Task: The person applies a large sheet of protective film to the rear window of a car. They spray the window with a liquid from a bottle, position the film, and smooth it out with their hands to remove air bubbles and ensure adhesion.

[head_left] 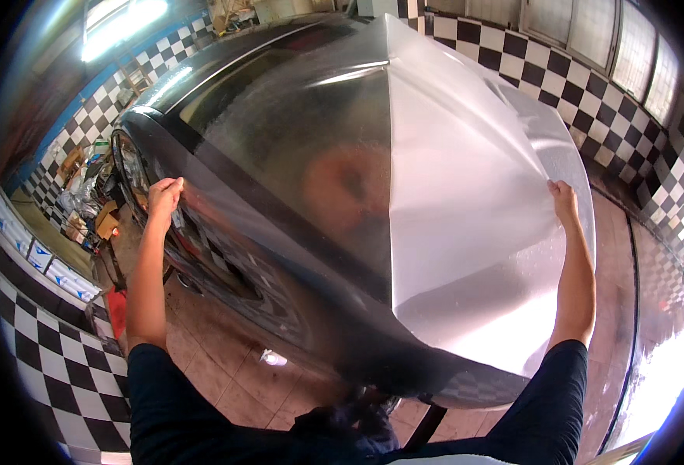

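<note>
Holding a huge plastic film (466, 194) stretched broad and smooth, with the left hand (167, 200) and right hand (563, 203) set well apart, each closed in a firm pinch on the sheet. Spread in front of and over the dark, glossy car (183, 89), sloping across its rounded body like a loose tent; cannot tell just where touching the paint and where hanging free. Translucent and faintly hazy on the left side, dimly showing dark bodywork through it, with a round, blurred orange-brown patch near the middle. Pearly white on the right side, satin in sheen, split from the clear side by a long straight line, softly creased toward the top and finely speckled near the right forearm. Dressed in dark short sleeves (171, 395), bare from the elbows down. Set around the car: glazed black-and-white checkered wall tiles (586, 101), frosted window panes (637, 54), a bright fluorescent tube (125, 29), crumpled silvery wrapping (84, 194) and a brown cardboard box (107, 221) off to the left. Below, reddish-brown floor tiles (210, 380) with a small white object (273, 357) lying on them, too blurred to identify
</note>
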Demonstrator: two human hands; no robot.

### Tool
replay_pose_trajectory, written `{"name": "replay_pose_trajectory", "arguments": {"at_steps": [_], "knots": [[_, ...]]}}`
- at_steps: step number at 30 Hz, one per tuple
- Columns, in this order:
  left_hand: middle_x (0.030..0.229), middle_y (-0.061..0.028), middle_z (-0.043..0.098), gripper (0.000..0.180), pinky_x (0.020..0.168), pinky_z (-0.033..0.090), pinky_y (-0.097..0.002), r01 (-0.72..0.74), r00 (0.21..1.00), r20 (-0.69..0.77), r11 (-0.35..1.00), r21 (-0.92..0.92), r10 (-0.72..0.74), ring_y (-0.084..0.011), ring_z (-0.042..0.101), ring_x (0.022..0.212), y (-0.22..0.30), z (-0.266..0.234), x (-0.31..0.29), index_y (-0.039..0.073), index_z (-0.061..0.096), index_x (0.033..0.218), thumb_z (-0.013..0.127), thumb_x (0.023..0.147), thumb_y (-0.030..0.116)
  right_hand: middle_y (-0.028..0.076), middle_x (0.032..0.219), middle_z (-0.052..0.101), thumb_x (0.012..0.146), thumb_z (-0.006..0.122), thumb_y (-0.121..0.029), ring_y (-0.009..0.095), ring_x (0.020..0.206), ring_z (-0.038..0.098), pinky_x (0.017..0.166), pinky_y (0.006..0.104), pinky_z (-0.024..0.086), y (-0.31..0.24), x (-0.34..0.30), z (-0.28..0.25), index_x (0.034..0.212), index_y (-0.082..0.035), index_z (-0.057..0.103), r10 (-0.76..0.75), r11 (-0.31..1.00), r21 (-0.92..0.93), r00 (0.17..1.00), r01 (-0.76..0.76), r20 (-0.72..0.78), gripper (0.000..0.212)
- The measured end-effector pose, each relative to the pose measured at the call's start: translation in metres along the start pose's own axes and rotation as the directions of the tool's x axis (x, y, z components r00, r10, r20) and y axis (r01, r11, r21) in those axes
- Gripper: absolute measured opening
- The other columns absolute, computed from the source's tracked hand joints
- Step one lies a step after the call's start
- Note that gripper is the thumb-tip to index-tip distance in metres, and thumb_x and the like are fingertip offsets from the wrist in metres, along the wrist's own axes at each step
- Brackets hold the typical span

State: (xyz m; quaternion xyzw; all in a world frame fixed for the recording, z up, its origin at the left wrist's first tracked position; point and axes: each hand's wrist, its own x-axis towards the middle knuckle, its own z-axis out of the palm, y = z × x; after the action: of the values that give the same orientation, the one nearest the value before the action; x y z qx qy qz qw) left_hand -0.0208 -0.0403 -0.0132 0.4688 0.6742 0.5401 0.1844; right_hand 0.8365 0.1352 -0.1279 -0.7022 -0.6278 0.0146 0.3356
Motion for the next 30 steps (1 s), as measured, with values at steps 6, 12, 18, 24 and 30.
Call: {"name": "replay_pose_trajectory", "arguments": {"at_steps": [6, 12, 18, 24, 30], "knots": [[0.054, 0.0047, 0.042, 0.026, 0.039, 0.024, -0.0203, 0.047, 0.998, 0.044, 0.999, 0.009, -0.047, -0.0041, 0.035, 0.043, 0.007, 0.001, 0.002, 0.005, 0.057, 0.071, 0.065, 0.088, 0.024, 0.016, 0.071, 0.061, 0.09, 0.056, -0.04, 0.023, 0.067, 0.059, 0.064, 0.0366, 0.044, -0.002, 0.008, -0.02, 0.082, -0.001, 0.061, -0.015, 0.993, 0.112, 0.997, 0.024, -0.075, 0.04], [0.055, 0.0046, 0.043, 0.027, 0.038, 0.023, -0.0204, 0.105, 0.983, 0.163, 0.987, -0.122, -0.085, -0.0043, 0.036, 0.043, 0.011, -0.001, -0.001, 0.007, 0.055, 0.071, 0.064, 0.088, 0.026, 0.004, 0.078, 0.064, 0.09, 0.059, -0.038, 0.013, 0.069, 0.057, 0.063, 0.0302, 0.045, -0.015, -0.008, -0.041, 0.09, -0.001, 0.066, 0.129, 0.922, 0.344, 0.98, -0.176, 0.154, 0.038], [0.057, 0.0061, 0.043, 0.027, 0.038, 0.022, -0.0199, 0.08, 0.981, 0.183, 0.989, -0.123, -0.056, -0.003, 0.036, 0.044, 0.021, -0.007, -0.007, 0.008, 0.055, 0.071, 0.064, 0.088, 0.028, 0.005, 0.08, 0.064, 0.086, 0.063, -0.038, 0.011, 0.056, 0.053, 0.045, 0.025, 0.039, -0.062, -0.035, -0.054, 0.109, -0.001, 0.061, 0.133, 0.842, 0.479, 0.956, -0.249, 0.262, 0.044], [0.061, 0.0058, 0.044, 0.026, 0.039, 0.024, -0.0201, 0.053, 0.996, 0.08, 0.996, -0.071, -0.047, -0.0028, 0.036, 0.046, 0.015, 0.015, -0.004, 0.009, 0.056, 0.074, 0.068, 0.085, 0.029, 0.005, 0.083, 0.059, 0.075, 0.077, -0.023, 0.012, 0.058, 0.054, 0.046, 0.0262, 0.043, -0.051, -0.051, -0.044, 0.122, -0.006, 0.045, 0.302, 0.864, 0.332, 0.918, -0.378, 0.259, 0.059], [0.079, -0.0009, 0.052, 0.041, 0.042, 0.031, -0.0203, -0.081, 0.997, 0.007, 0.99, -0.119, 0.082, -0.0058, 0.043, 0.054, 0.001, 0.025, -0.016, 0.004, 0.053, 0.102, 0.072, 0.081, 0.035, 0.013, 0.103, 0.058, 0.077, 0.075, -0.029, 0.018, 0.079, 0.057, 0.06, 0.03, 0.049, -0.04, -0.1, -0.045, 0.131, -0.006, 0.038, 0.255, 0.921, 0.284, 0.964, -0.268, 0.082, 0.068]]}}
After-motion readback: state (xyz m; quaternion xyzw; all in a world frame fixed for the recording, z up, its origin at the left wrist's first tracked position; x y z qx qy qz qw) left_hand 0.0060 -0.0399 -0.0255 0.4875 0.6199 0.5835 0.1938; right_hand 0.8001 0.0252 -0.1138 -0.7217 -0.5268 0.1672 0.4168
